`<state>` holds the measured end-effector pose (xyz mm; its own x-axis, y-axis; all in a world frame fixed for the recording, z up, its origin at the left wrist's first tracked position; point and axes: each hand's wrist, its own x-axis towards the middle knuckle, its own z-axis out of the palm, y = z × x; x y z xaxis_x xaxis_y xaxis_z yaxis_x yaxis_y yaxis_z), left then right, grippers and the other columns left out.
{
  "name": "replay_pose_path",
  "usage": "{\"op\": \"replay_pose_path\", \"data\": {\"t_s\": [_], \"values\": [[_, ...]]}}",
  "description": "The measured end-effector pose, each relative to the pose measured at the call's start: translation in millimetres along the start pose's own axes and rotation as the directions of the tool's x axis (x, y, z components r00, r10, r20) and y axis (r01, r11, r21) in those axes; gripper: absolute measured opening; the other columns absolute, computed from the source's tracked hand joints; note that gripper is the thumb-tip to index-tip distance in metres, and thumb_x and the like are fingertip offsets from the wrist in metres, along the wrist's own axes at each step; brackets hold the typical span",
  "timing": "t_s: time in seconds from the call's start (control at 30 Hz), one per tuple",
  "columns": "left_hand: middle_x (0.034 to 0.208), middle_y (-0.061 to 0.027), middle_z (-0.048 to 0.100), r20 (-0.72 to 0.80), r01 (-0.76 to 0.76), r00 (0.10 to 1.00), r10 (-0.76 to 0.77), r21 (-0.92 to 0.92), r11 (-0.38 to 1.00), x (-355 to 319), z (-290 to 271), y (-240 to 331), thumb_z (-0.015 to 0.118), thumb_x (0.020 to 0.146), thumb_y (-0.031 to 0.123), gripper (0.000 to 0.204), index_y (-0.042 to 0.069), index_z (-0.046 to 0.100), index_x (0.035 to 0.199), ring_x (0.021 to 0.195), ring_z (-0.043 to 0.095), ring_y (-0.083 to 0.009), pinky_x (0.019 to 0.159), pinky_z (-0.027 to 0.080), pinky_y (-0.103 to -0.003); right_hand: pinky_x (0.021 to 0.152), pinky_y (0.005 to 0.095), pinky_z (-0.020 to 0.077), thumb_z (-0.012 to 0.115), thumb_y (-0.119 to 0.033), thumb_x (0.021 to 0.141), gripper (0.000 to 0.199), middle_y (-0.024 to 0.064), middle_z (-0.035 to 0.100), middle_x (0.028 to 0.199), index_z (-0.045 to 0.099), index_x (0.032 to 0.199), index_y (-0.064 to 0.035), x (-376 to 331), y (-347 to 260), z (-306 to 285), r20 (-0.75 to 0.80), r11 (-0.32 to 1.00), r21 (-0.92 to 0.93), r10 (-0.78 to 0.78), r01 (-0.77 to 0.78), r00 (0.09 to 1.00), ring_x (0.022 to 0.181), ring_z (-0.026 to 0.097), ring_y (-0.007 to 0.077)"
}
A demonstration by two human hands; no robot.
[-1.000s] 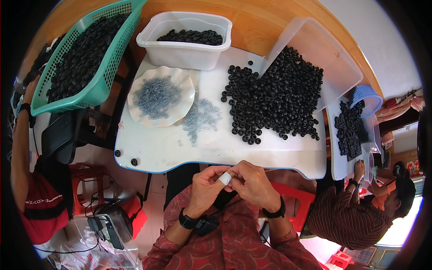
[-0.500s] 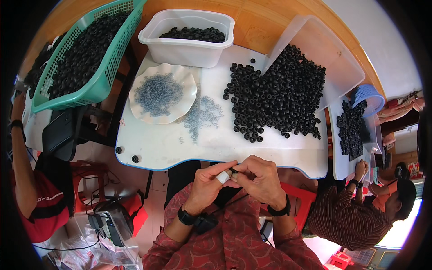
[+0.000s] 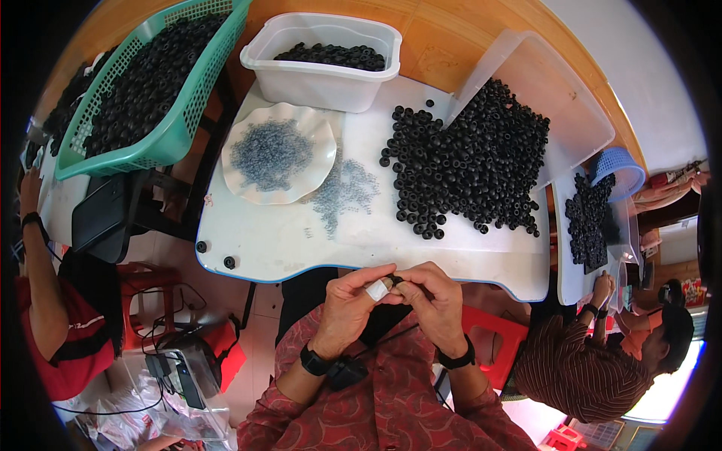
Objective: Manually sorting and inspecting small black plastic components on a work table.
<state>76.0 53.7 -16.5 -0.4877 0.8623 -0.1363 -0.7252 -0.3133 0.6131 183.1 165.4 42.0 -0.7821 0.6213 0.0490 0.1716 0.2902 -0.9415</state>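
Observation:
Just past the table's front edge, my left hand [image 3: 347,303] and my right hand [image 3: 435,304] meet with fingertips pinched on a small black round piece [image 3: 394,279]. Fingers cover most of it. White tape wraps one digit of my left hand. Beyond them on the table lies a big heap of black ring-like pieces [image 3: 470,161], each with a hole. Small clear bits fill a scalloped white plate [image 3: 323,171], and more of these clear bits [image 3: 346,192] are scattered beside it. Two stray black pieces [image 3: 229,262] rest near the front left edge.
A white tub [image 3: 323,86] of black pieces stands at the back. On its side, a clear bin [image 3: 571,113] opens onto the heap. To the left is a full green basket [image 3: 162,146]. Other people sit at both sides, one in a striped shirt [image 3: 583,364].
My right hand has turned a little, its fingers reaching straighter across toward the left ones. Both hands stay on the black piece. The whole view has shifted slightly.

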Motion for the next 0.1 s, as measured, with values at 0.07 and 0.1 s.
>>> {"op": "replay_pose_path", "data": {"t_s": [0.07, 0.1], "values": [[0.108, -0.0121, 0.066, 0.013, 0.004, 1.000, -0.004, -0.019, 1.000, 0.5, 2.4, 0.4, 0.058, 0.094, 0.000, 0.030, -0.004, 0.060, 0.124, 0.095, 0.068, -0.0211, 0.084, 0.061, -0.035, 0.070, 0.0252, 0.0538, 0.066, 0.001, 0.089, 0.016, 0.0080, 0.065, 0.093, 0.069, 0.104, -0.0007, -1.0, 3.3, 1.5, -0.045, 0.999, -0.001, -0.043, 0.043, 0.998, 0.080, 0.066, 0.0164], [0.109, -0.0126, 0.065, 0.026, 0.006, 1.000, -0.005, -0.039, 0.999, -0.1, 2.0, 1.0, 0.058, 0.095, 0.000, 0.030, -0.004, 0.060, 0.125, 0.098, 0.067, -0.0216, 0.086, 0.060, -0.035, 0.071, 0.0251, 0.0546, 0.065, 0.001, 0.090, 0.015, 0.0080, 0.065, 0.094, 0.069, 0.105, -0.0007, -1.5, 3.7, 1.9, -0.054, 0.997, -0.002, -0.073, 0.073, 0.996, 0.080, 0.067, 0.0174]]}}
